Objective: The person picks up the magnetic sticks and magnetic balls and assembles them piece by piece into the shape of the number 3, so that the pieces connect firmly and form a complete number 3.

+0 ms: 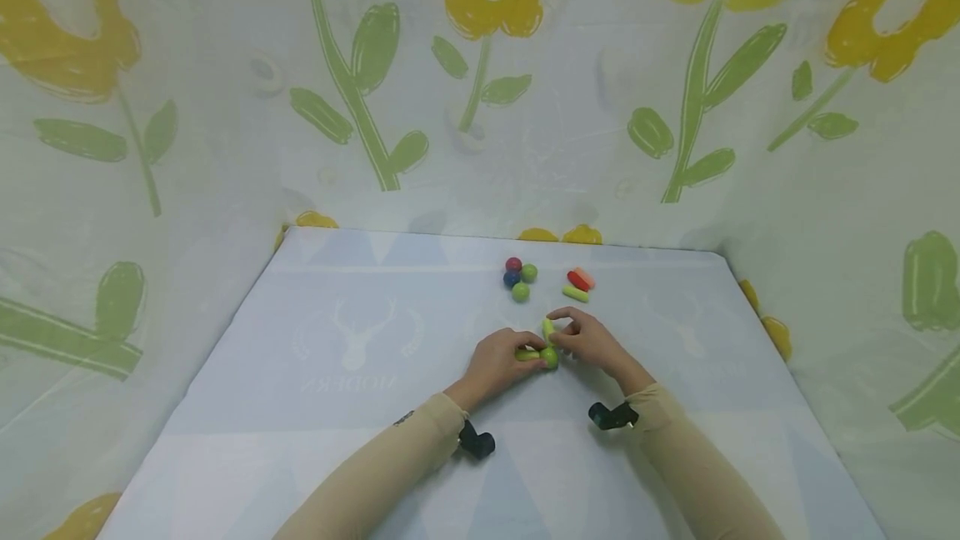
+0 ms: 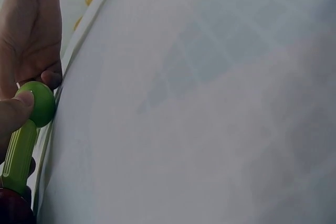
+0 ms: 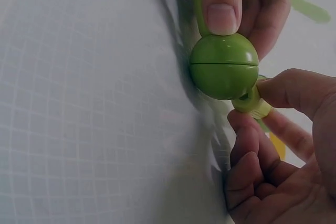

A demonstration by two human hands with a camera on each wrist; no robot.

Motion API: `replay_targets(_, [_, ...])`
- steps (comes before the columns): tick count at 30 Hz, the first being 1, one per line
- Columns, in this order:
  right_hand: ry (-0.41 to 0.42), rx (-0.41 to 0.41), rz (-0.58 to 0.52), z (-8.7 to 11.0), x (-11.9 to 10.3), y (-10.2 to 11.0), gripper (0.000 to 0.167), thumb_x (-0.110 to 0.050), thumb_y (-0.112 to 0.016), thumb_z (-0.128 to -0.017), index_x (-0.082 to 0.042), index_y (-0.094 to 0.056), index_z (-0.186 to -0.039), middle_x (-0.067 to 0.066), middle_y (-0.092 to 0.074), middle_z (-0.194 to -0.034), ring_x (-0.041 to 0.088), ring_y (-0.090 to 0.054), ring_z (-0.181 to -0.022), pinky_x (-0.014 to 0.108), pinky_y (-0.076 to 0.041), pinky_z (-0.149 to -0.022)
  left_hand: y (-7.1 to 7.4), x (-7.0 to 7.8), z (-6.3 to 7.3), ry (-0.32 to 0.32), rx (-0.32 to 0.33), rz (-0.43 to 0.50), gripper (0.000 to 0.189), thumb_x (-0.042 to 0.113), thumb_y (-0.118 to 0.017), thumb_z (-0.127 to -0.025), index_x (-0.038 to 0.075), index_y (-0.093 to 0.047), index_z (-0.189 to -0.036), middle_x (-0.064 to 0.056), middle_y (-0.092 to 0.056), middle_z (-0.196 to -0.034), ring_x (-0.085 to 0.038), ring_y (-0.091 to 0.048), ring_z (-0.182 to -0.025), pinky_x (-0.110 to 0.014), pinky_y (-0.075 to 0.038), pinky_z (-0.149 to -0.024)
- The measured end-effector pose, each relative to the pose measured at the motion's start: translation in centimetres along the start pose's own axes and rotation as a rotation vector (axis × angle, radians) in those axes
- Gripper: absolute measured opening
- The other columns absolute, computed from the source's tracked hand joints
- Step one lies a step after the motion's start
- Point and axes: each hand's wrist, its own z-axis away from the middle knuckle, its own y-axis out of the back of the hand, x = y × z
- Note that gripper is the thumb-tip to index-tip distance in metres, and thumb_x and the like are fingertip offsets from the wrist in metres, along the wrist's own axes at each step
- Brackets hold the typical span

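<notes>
My left hand (image 1: 501, 365) grips a green ball (image 3: 224, 66) joined to a ribbed light green rod (image 2: 19, 156), its thumb pressing where the two meet. A dark red ball (image 2: 14, 208) shows at the rod's other end. Between thumb and fingers, my right hand (image 1: 590, 342) pinches a second yellow-green rod (image 1: 548, 328), standing roughly upright in the head view. Its near end touches the green ball beside a small hole, visible in the right wrist view. Whether this rod sits inside the hole I cannot tell.
Beyond the hands lies a cluster of balls: a red one (image 1: 513, 263), a blue one (image 1: 512, 278) and two green ones (image 1: 521, 292). To their right are a red rod (image 1: 577, 280), a pinkish rod (image 1: 585, 277) and a yellow-green rod (image 1: 575, 293). Flowered curtains surround the table (image 1: 360, 473).
</notes>
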Motion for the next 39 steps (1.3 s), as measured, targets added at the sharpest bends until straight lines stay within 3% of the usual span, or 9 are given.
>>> replay_targets(13, [-0.03,0.017,-0.018,0.15,-0.21,-0.44,0.044,-0.028,-0.07,-0.096,-0.011,-0.057,-0.135,0.007,-0.07,-0.099,0.021,-0.062,-0.084,0.033,-0.052,-0.074,-0.05,-0.07,-0.09,-0.002,0.006,0.006,0.028,0.04,-0.079,-0.089,0.026,-0.077,-0.113,0.013,-0.073,-0.103,-0.004,-0.058,-0.086,-0.024,-0.047,-0.076])
replay_targets(21, [-0.003,0.008,-0.048,0.04,0.29,-0.5,0.043,-0.03,-0.068,-0.098,-0.012,-0.059,-0.135,0.008,-0.07,-0.1,0.022,-0.062,-0.084,0.032,-0.051,-0.074,-0.09,-0.06,0.03,0.01,0.003,0.0,0.029,0.039,-0.079,-0.089,0.025,-0.077,-0.114,0.011,-0.073,-0.104,-0.006,-0.06,-0.089,-0.026,-0.049,-0.08])
replay_targets(39, [0.018,0.008,-0.018,0.07,0.72,-0.42,0.042,-0.029,-0.069,-0.098,-0.014,-0.06,-0.136,0.007,-0.071,-0.102,0.022,-0.063,-0.084,0.033,-0.052,-0.076,-0.15,0.03,-0.01,-0.005,0.005,0.014,0.029,0.039,-0.078,-0.09,0.027,-0.078,-0.115,0.012,-0.075,-0.108,-0.005,-0.06,-0.089,-0.024,-0.047,-0.076])
